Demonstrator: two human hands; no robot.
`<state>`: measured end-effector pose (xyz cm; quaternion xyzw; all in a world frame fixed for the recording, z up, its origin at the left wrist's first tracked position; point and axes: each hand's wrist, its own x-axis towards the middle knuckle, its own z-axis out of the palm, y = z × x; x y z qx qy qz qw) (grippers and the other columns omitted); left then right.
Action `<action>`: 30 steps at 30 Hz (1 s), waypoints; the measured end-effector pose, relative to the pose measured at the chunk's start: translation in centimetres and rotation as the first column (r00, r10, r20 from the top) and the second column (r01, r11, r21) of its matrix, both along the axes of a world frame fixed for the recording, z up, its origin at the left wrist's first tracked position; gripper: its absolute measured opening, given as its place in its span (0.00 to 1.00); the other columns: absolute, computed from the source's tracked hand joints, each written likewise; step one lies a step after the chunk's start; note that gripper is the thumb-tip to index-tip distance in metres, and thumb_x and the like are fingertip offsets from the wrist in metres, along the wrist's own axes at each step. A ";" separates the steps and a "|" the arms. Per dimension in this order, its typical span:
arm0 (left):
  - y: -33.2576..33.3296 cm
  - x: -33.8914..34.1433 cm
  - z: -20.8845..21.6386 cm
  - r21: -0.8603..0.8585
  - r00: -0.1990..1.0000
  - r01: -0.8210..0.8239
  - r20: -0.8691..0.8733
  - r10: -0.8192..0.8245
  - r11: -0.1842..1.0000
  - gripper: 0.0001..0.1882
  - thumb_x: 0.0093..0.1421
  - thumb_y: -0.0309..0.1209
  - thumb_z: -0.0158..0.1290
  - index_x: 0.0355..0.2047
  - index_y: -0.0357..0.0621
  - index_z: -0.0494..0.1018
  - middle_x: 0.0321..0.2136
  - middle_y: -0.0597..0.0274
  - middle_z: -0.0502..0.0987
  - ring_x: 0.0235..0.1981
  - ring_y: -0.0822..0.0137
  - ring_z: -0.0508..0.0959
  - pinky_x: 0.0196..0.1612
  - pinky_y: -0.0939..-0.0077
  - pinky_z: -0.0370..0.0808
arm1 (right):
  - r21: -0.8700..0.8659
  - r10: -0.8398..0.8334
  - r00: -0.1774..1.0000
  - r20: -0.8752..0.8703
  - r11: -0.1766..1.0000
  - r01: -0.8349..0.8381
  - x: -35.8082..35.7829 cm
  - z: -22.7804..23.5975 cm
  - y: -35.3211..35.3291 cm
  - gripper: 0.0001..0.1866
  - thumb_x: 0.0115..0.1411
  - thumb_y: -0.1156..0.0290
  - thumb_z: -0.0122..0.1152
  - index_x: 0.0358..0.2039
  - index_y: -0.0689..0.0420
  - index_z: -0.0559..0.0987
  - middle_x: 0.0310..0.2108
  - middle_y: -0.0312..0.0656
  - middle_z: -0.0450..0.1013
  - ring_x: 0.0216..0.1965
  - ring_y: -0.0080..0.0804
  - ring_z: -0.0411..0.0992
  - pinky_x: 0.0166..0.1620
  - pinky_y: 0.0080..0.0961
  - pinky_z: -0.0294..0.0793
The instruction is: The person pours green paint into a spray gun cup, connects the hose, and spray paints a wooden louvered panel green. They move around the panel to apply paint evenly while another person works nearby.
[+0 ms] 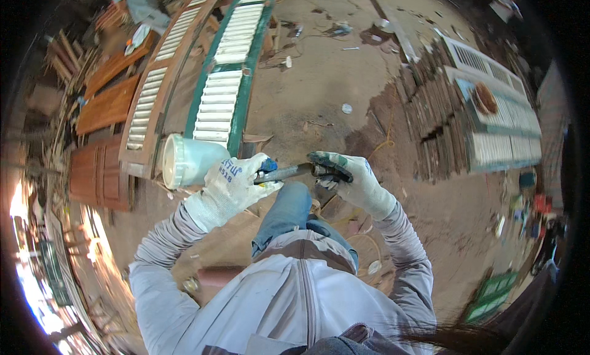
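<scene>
White knit work gloves (212, 198) cover both hands, and blue printing (229, 169) shows on the back of the left one; smaller blue marks sit at the right cuff. From where I stand, the left hand (236, 181) is closed around one end of a slim grey bar (287, 172), which runs across, level with the knee of the blue jeans (289, 207), toward the right hand (356, 178). That hand's fingers curl around a dark piece (332, 170) at the bar's other end; whether the two are joined, I can't tell. Just beyond the left wrist is a pale plastic bucket (193, 161), near the end of a green-framed louvred shutter (221, 103). More louvred shutters (501, 149) lie stacked well off to the right.
</scene>
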<state>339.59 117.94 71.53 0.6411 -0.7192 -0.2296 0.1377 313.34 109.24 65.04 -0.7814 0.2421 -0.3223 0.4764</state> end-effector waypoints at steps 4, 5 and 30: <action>-5.5 2.0 2.2 -0.031 0.995 -0.101 0.009 0.101 0.994 0.19 0.51 0.44 0.67 0.34 0.46 0.76 0.24 0.60 0.79 0.24 0.58 0.79 0.29 0.67 0.75 | -0.054 0.023 0.997 -0.070 0.998 -0.027 3.2 1.7 -7.5 0.26 0.50 0.76 0.71 0.51 0.59 0.78 0.34 0.45 0.80 0.35 0.31 0.81 0.39 0.25 0.79; -6.9 2.8 2.3 -0.052 0.992 -0.124 -0.007 0.124 0.991 0.18 0.51 0.44 0.67 0.34 0.46 0.76 0.24 0.60 0.79 0.24 0.59 0.79 0.29 0.68 0.75 | -0.048 0.004 0.998 -0.069 0.999 -0.007 4.0 1.6 -9.6 0.25 0.50 0.77 0.71 0.51 0.59 0.78 0.33 0.45 0.80 0.34 0.31 0.81 0.39 0.25 0.80; -20.1 9.1 6.0 -0.206 0.792 -0.550 0.180 0.584 0.809 0.22 0.52 0.52 0.64 0.32 0.47 0.74 0.14 0.66 0.73 0.16 0.64 0.77 0.20 0.70 0.73 | -0.425 0.829 0.560 -0.001 0.506 -0.750 25.6 3.2 -39.0 0.27 0.55 0.53 0.68 0.48 0.58 0.77 0.21 0.42 0.74 0.21 0.42 0.75 0.24 0.35 0.72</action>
